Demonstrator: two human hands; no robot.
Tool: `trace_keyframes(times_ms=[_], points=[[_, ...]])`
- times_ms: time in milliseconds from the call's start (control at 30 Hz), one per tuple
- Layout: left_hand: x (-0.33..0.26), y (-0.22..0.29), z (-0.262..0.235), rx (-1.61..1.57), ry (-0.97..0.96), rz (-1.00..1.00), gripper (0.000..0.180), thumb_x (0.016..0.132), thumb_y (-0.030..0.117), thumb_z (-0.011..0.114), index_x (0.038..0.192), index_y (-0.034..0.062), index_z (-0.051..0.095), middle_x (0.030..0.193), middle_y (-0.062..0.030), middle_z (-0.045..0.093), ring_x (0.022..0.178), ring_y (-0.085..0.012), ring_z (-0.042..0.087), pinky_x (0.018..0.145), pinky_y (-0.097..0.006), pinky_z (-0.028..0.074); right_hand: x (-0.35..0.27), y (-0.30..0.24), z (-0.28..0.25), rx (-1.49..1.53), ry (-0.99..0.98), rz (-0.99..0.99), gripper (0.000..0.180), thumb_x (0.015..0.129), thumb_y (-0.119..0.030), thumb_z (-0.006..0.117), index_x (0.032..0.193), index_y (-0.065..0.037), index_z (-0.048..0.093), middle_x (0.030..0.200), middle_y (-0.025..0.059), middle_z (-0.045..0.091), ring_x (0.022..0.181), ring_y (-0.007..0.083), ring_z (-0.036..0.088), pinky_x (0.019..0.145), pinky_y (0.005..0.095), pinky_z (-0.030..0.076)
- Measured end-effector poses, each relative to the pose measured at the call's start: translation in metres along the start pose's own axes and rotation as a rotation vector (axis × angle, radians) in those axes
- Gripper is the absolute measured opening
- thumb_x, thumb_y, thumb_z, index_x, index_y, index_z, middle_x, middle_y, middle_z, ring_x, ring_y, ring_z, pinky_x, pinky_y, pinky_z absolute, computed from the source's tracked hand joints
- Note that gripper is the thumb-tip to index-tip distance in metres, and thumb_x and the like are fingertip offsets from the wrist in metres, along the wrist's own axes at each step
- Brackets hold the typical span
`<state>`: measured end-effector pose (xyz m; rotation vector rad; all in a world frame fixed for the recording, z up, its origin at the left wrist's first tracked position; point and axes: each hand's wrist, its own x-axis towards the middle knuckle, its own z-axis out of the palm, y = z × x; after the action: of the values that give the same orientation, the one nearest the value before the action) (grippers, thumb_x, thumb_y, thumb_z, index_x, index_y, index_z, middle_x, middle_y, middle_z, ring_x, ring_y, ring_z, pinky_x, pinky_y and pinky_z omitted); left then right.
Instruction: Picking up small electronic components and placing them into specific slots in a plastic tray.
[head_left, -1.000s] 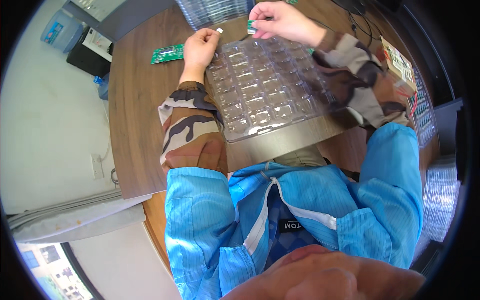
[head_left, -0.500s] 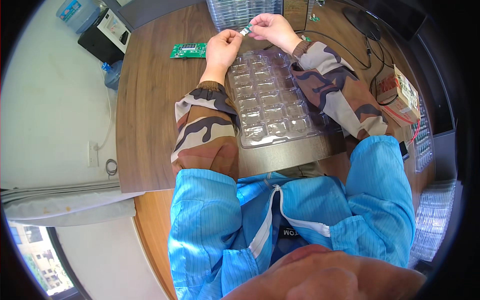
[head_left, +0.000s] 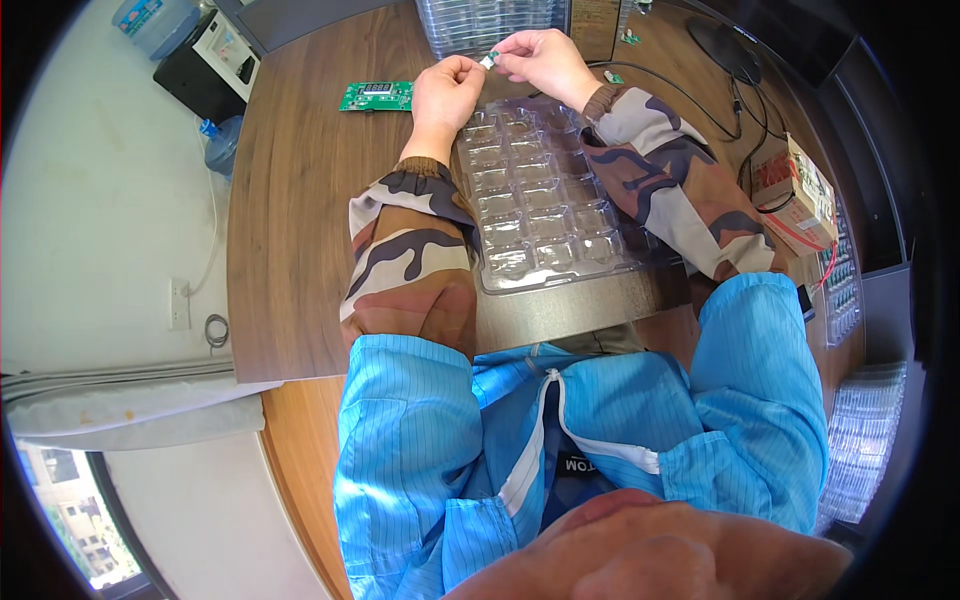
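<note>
Near the far edge of the desk, my left hand [head_left: 446, 100] and my right hand [head_left: 546, 66] meet fingertip to fingertip. Between them is a small green circuit board with a white part [head_left: 488, 62], pinched from both sides; fingers hide much of it. Left of my left hand lies a larger green circuit board [head_left: 375, 96] with a digit display, its right end close to that hand. Below both hands, a clear plastic tray [head_left: 540, 192] with rows of pockets rests between my forearms. My right sleeve covers part of its right side.
Stacked clear trays [head_left: 490, 28] and a brown box [head_left: 594, 28] stand beyond my hands. A black cable [head_left: 680, 95] runs right, past a monitor base [head_left: 722, 48]. Farther right sit a cardboard box [head_left: 795, 195] and a tray of small boards [head_left: 845, 290].
The view has shifted slightly. Both hands keep their pinch on the small circuit board at nearly the same spot.
</note>
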<state>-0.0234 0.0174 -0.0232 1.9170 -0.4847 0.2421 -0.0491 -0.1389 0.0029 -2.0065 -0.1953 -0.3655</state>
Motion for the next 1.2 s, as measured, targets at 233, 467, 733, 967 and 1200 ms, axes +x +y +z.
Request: trace_keyframes(times_ms=[233,467,733,967,1200], points=[[-0.001,0.001,-0.001,0.050,0.007,0.022,0.018,0.072,0.024,0.058,0.076,0.0083,0.064,0.061,-0.0033,0.060,0.055,-0.0157,0.056,0.055,-0.028,0.044,0.000,0.001,0.005,-0.030,0.009,0.006,0.019,0.073,-0.011,0.062,0.089,-0.001,0.064,0.076,0.0092,0.065,0.067,0.0125,0.063,0.062,0.0235,0.050],[0.002,0.004,0.004,-0.025,-0.034,0.046,0.016,0.074,0.021,0.058,0.077,0.0055,0.063,0.061,-0.0006,0.059,0.055,-0.0096,0.052,0.054,-0.024,0.042,-0.007,-0.008,-0.006,-0.229,0.077,-0.109,0.021,0.072,-0.017,0.063,0.088,-0.003,0.064,0.079,0.0119,0.064,0.072,0.0182,0.063,0.067,0.0266,0.049],[-0.002,-0.005,-0.005,-0.055,-0.013,0.013,0.019,0.072,0.025,0.058,0.076,0.0076,0.064,0.062,-0.0013,0.060,0.056,-0.0117,0.054,0.056,-0.025,0.043,-0.126,-0.063,-0.092,-0.365,-0.095,-0.181,0.025,0.080,-0.021,0.059,0.093,0.000,0.058,0.085,0.0073,0.062,0.075,0.0122,0.057,0.067,0.0253,0.046],[0.000,0.001,0.003,0.043,-0.052,0.027,0.018,0.071,0.025,0.058,0.077,0.0079,0.064,0.062,-0.0022,0.059,0.056,-0.0129,0.054,0.056,-0.026,0.043,-0.302,-0.084,-0.196,-1.198,0.124,0.353,0.012,0.071,-0.008,0.062,0.080,0.000,0.059,0.081,0.0115,0.059,0.067,0.0259,0.058,0.059,0.0326,0.047],[0.004,-0.005,-0.003,-0.010,-0.060,0.050,0.017,0.073,0.021,0.059,0.078,0.0049,0.063,0.058,-0.0008,0.056,0.054,-0.0096,0.050,0.054,-0.025,0.041,-0.347,-0.064,-0.194,-1.682,0.077,0.591,0.033,0.069,-0.005,0.055,0.101,-0.007,0.052,0.113,0.0103,0.046,0.078,0.0291,0.056,0.064,0.0327,0.049]])
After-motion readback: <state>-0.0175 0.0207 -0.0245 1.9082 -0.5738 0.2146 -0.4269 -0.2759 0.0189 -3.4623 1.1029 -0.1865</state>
